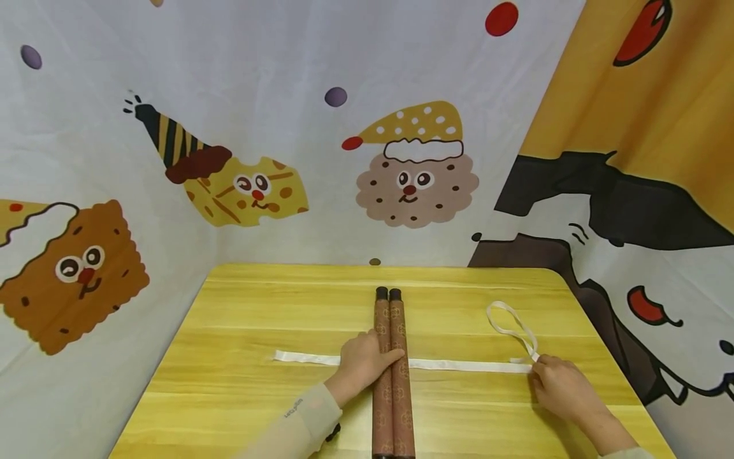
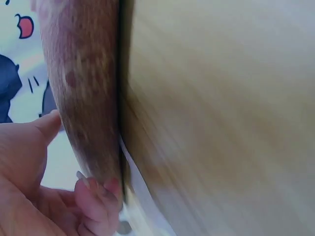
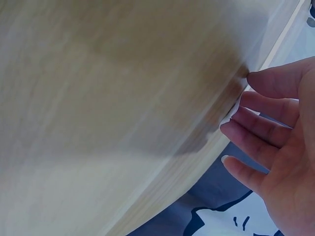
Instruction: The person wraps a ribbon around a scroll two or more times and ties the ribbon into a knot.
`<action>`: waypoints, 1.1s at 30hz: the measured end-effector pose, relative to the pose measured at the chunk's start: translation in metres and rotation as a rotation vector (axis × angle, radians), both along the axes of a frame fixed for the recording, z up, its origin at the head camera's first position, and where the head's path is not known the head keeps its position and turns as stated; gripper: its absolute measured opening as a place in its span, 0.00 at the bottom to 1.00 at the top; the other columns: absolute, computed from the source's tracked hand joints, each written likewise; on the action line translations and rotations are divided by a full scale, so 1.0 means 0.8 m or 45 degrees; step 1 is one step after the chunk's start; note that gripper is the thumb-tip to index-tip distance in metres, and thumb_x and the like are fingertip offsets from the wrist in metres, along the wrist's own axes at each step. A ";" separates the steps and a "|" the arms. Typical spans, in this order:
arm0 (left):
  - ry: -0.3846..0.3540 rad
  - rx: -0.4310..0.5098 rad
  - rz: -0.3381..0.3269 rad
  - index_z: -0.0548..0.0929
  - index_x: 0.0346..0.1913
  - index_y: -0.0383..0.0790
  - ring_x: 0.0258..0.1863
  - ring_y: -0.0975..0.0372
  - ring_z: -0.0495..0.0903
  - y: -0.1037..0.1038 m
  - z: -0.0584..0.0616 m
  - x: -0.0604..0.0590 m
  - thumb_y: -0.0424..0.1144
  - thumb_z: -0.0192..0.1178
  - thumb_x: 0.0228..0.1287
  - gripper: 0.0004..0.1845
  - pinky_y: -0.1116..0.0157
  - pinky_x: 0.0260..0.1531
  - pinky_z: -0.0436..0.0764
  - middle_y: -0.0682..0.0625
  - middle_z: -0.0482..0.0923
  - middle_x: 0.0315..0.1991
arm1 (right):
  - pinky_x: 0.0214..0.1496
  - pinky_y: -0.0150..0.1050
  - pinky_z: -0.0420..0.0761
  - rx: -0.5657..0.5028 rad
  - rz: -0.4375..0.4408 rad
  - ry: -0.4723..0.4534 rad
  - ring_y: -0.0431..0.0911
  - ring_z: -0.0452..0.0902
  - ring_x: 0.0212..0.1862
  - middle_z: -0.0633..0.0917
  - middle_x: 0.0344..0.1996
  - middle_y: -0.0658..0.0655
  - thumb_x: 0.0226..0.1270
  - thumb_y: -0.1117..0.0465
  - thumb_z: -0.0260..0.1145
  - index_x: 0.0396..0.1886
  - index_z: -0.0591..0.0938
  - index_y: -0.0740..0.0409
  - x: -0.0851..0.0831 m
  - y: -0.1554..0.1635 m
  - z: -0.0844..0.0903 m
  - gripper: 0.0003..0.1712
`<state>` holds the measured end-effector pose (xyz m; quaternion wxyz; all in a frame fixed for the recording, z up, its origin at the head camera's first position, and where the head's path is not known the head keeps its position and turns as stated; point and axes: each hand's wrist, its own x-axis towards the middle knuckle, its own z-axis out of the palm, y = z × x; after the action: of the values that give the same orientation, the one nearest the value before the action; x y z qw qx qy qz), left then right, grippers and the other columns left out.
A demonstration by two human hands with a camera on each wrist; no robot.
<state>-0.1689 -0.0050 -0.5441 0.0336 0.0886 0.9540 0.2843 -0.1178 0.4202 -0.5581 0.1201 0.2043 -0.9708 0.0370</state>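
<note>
Two brown patterned scrolls (image 1: pixel 383 395) with black end knobs lie side by side on the table, pointing away from me. My left hand (image 1: pixel 367 361) grips them near the middle, thumb over the top and fingers at the left side. In the left wrist view, fingers curl round one brown roll (image 2: pixel 86 88). A flat white ribbon (image 1: pixel 459 365) runs crosswise beneath the scrolls and out on both sides. Toward its right end, my right hand (image 1: pixel 564 387) pinches the ribbon between thumb and fingertips. Beyond that hand, a narrow white loop (image 1: pixel 504 329) curves over the table.
The yellow wood-grain table (image 1: pixel 258 306) has rounded far corners. White cloth with cartoon prints (image 1: pixel 275 115) hangs behind and to the left, and an orange, black and white printed cloth (image 1: pixel 659 191) hangs along the right edge.
</note>
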 end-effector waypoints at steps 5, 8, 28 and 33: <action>0.054 -0.041 -0.070 0.87 0.50 0.34 0.32 0.54 0.82 -0.035 0.001 -0.011 0.64 0.66 0.68 0.32 0.54 0.34 0.82 0.46 0.83 0.34 | 0.26 0.42 0.72 0.001 -0.002 -0.012 0.38 0.66 0.25 0.71 0.22 0.42 0.51 0.70 0.76 0.21 0.79 0.50 -0.001 -0.001 0.001 0.14; 0.089 -0.022 -0.128 0.88 0.52 0.32 0.40 0.50 0.82 -0.055 -0.002 -0.016 0.57 0.68 0.69 0.28 0.51 0.41 0.83 0.42 0.85 0.41 | 0.27 0.43 0.73 0.002 -0.003 -0.020 0.39 0.67 0.25 0.71 0.22 0.42 0.51 0.70 0.76 0.21 0.79 0.51 -0.001 -0.002 0.002 0.14; -0.044 0.040 -0.252 0.76 0.19 0.45 0.17 0.66 0.67 -0.116 -0.006 -0.003 0.34 0.73 0.65 0.19 0.66 0.24 0.71 0.58 0.72 0.17 | 0.34 0.55 0.77 0.020 -0.126 -0.104 0.45 0.76 0.28 0.75 0.23 0.43 0.57 0.66 0.76 0.28 0.85 0.53 -0.001 -0.001 0.006 0.06; -0.077 0.055 -0.224 0.75 0.20 0.44 0.18 0.65 0.66 -0.128 0.000 -0.002 0.32 0.72 0.65 0.19 0.66 0.22 0.69 0.57 0.71 0.17 | 0.34 0.57 0.77 0.028 -0.129 -0.083 0.46 0.77 0.29 0.76 0.24 0.43 0.57 0.65 0.77 0.32 0.87 0.54 0.001 0.001 0.005 0.06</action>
<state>-0.1705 -0.1074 -0.5444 0.0854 0.1641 0.9348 0.3032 -0.1174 0.4208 -0.5540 0.0880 0.1551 -0.9836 0.0266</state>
